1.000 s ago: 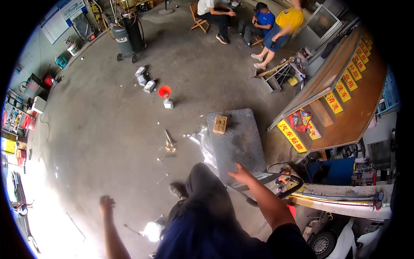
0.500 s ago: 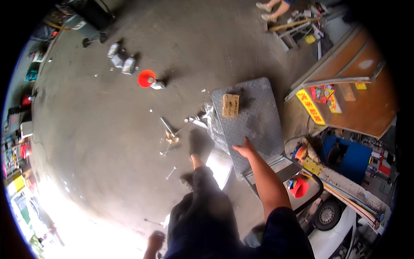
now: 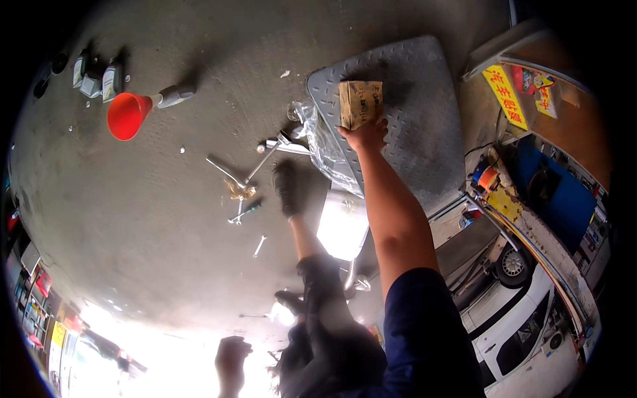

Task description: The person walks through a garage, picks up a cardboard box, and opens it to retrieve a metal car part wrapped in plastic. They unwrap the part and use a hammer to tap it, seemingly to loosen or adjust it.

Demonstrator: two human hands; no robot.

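Note:
A small brown cardboard box (image 3: 361, 99) with dark markings sits on the grey ribbed platform (image 3: 418, 152) of a hand cart. At its near end is my right hand (image 3: 365, 136), thumb on the left side and bent fingers on the right, closed about that end. The box still rests on the platform. Low in the picture my left hand (image 3: 232, 358) hangs away from everything, dark against the glare. Its fingers are loosely bent and a little apart, with nothing visible in them.
Clear plastic wrap (image 3: 318, 142) lies along the platform's left edge. Left of my foot are a metal wrench (image 3: 260, 245) and other hand tools. A red funnel (image 3: 128, 116) joins a bottle (image 3: 176, 96) on the floor, near several grey bottles (image 3: 111, 81). A white car (image 3: 517, 331) stands at right.
My right hand has reached forward from over the platform's near part to the box. The view has shifted forward and closer. My left hand stays low, its fingers somewhat more visible.

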